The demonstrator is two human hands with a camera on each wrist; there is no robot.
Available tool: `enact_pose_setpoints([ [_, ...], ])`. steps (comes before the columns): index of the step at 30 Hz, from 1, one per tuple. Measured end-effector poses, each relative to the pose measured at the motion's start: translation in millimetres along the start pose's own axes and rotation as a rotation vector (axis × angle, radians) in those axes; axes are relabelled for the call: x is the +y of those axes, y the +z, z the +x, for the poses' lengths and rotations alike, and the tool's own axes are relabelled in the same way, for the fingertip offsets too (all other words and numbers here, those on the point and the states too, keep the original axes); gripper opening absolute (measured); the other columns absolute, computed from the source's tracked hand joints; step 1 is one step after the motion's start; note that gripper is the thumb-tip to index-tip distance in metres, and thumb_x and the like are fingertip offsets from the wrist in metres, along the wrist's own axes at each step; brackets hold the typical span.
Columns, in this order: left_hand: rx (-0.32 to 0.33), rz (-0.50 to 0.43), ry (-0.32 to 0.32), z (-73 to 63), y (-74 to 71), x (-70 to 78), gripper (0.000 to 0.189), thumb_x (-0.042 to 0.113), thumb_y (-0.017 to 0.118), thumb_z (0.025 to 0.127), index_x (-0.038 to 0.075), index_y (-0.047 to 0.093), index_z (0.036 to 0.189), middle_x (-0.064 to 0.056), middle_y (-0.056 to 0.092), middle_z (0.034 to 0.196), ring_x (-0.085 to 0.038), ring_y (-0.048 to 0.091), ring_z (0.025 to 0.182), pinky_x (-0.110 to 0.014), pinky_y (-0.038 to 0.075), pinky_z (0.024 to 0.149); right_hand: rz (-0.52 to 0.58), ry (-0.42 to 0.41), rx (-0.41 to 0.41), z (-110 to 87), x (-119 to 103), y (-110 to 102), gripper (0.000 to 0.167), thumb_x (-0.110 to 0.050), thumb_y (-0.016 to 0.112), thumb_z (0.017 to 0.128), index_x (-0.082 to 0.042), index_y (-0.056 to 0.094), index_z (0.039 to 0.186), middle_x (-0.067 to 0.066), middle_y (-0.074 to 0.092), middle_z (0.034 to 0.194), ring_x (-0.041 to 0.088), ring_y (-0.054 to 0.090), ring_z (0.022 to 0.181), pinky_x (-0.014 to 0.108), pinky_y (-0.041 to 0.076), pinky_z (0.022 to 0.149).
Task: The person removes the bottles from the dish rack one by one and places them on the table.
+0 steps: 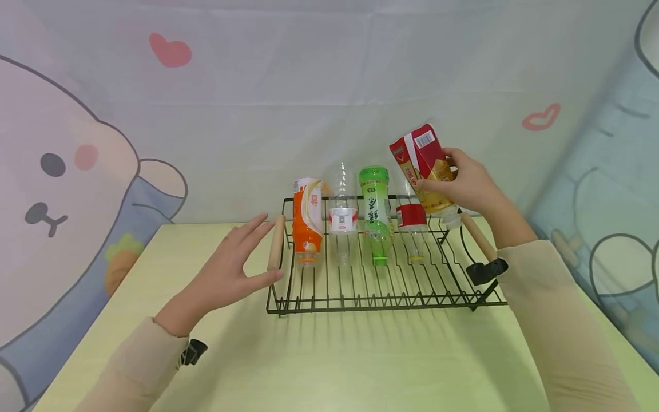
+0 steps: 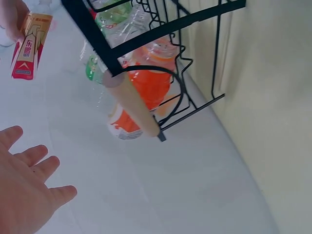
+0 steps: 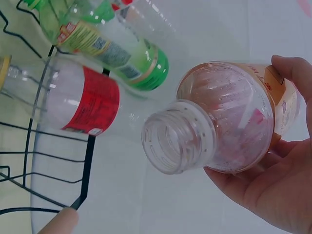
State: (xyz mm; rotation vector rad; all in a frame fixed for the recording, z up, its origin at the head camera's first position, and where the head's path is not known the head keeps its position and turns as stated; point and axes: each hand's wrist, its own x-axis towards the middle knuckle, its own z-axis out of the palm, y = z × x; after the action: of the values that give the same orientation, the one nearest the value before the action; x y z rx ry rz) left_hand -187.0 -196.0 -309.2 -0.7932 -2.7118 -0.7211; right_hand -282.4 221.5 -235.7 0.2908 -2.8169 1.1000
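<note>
My right hand (image 1: 471,180) grips a bottle with a red and gold label (image 1: 424,166), tilted with its neck down, above the right end of a black wire rack (image 1: 360,303). Its uncapped mouth shows in the right wrist view (image 3: 165,144). My left hand (image 1: 229,266) is spread with nothing in it, beside the rack's left wooden handle (image 1: 277,243). Neck-down in the rack lean an orange-labelled bottle (image 1: 307,217), a clear bottle with a white and red label (image 1: 343,220), a green bottle (image 1: 376,212) and a clear bottle with a red label (image 1: 412,216).
The rack stands on a pale yellow-green table (image 1: 334,360), near a cloth backdrop (image 1: 288,86) with cartoon prints. A second wooden handle (image 1: 479,236) is at the rack's right end, close to my right wrist. Small black devices sit at both cuffs.
</note>
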Motion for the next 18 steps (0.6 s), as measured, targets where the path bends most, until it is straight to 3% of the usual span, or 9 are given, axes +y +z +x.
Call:
enact_pose_setpoints([
  [8, 0.079, 0.133, 0.142, 18.3, -16.2, 12.9, 0.082, 0.042, 0.072, 0.082, 0.01, 0.035, 0.149, -0.012, 0.029, 0.155, -0.032, 0.03, 0.141, -0.062, 0.015, 0.113, 0.023, -0.068, -0.076, -11.5, -28.2, 10.2, 0.085, -0.046, 0.071, 0.084, -0.01, 0.029, 0.148, 0.014, 0.049, 0.13, 0.031, 0.049, 0.114, 0.051, 0.05, 0.089],
  [18, 0.171, 0.185, 0.278, 41.3, -33.3, 33.5, 0.08, 0.037, 0.073, 0.081, 0.007, 0.039, 0.146, -0.015, 0.04, 0.145, -0.033, 0.04, 0.131, -0.061, 0.019, 0.112, 0.004, -0.174, -0.156, -20.6, -50.0, 29.9, 0.075, -0.035, 0.075, 0.082, -0.012, 0.036, 0.142, 0.01, 0.054, 0.125, 0.027, 0.053, 0.11, 0.044, 0.055, 0.083],
])
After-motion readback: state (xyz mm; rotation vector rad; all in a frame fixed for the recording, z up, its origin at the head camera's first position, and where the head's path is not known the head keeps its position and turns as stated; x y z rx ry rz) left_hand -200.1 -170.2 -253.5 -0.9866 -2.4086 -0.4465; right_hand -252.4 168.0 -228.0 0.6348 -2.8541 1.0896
